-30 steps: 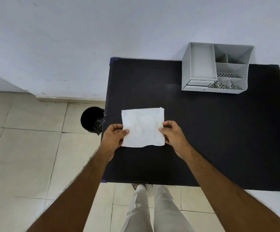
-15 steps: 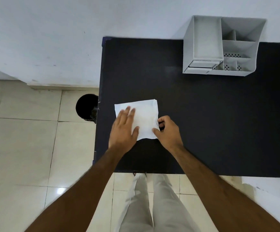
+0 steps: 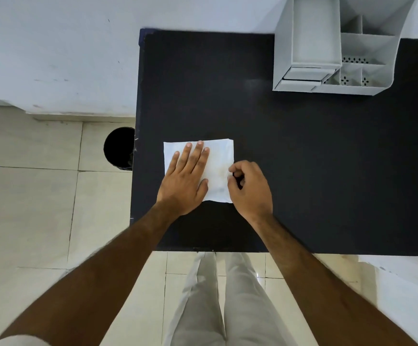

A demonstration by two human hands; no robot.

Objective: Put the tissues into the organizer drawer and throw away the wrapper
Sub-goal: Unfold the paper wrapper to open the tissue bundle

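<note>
Head view, looking straight down: my left hand (image 3: 186, 182) lies flat, fingers stretched out and together, palm pressing on the left half of the white square packet of tissues (image 3: 219, 171). The packet lies flat on the black rectangular table (image 3: 302, 158), close to its left edge and somewhat nearer the front edge than the back. My right hand (image 3: 250, 188) sits at the packet's right edge, fingers curled in, thumb and forefinger pinched together right at that edge; whether they hold a bit of the wrapper or only touch it I cannot tell, since the knuckles hide the tips. The two hands are near each other but apart, with a strip of white showing between them.

At the back right corner of the table stands the light grey plastic desk organizer (image 3: 337, 46), well apart from the packet, its open top split into one long compartment on the left and several smaller ones on the right. Its small drawer (image 3: 302, 77) sits low at the front left, and looks slightly pulled out.

On the tiled floor, just beside the table's left edge, stands a round black waste bin (image 3: 118, 148), partly tucked behind that edge. My pale trousers (image 3: 217, 308) show below the front edge.
</note>
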